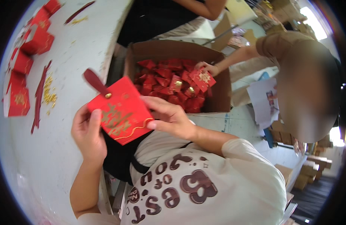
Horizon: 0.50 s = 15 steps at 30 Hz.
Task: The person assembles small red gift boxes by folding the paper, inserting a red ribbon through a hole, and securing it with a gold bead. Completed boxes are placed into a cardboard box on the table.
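Between my two hands is a red gift box (128, 108) with gold printing and a wavy gold line. A dark red ribbon loop (95, 82) stands out from its top corner, fixed by a small gold bell or bead (108, 95). My left hand (89, 131) grips the box's left side, thumb on the printed face. My right hand (170, 117) pinches its right edge. Beyond my hands, a large cardboard carton (221, 92) holds many similar red boxes (163, 80). A co-worker's hand (207, 69) holds another red box (203, 78) over it.
On the white table (64, 157) at left stand several red boxes (20, 98), beside dark red ribbons (39, 97) and scattered small gold pieces (49, 92). A co-worker (289, 52) at right holds white papers (263, 103). Another person (150, 18) stands at the far side. Stacked cartons (310, 170) line the right.
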{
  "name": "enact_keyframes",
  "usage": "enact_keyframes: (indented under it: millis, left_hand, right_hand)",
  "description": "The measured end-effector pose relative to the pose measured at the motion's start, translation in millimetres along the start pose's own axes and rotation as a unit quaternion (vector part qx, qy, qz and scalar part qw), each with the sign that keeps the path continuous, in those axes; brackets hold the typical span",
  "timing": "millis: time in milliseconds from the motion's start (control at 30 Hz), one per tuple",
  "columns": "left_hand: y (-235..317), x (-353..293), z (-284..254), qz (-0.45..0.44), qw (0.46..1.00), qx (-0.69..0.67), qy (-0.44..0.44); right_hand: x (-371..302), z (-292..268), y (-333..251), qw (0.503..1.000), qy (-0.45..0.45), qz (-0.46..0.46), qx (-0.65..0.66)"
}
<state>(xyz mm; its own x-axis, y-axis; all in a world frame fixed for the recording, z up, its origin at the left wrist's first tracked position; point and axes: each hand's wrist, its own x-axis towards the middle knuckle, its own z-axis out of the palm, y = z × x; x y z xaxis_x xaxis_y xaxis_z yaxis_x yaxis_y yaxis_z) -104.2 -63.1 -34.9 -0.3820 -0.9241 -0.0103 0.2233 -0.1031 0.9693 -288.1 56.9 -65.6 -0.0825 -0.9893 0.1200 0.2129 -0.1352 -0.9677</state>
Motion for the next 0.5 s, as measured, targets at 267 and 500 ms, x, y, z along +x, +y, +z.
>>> enact_keyframes:
  millis: [267, 500]
  left_hand:
    - [-13, -4, -14, 0.014, 0.998, -0.007, -0.059]
    - [-6, -13, 5, -0.007, 0.987, 0.031, -0.155]
  right_hand:
    - [-5, 10, 18, 0.992, 0.064, -0.112, -0.007]
    - [0, 18, 16, 0.98, 0.127, -0.154, 0.029]
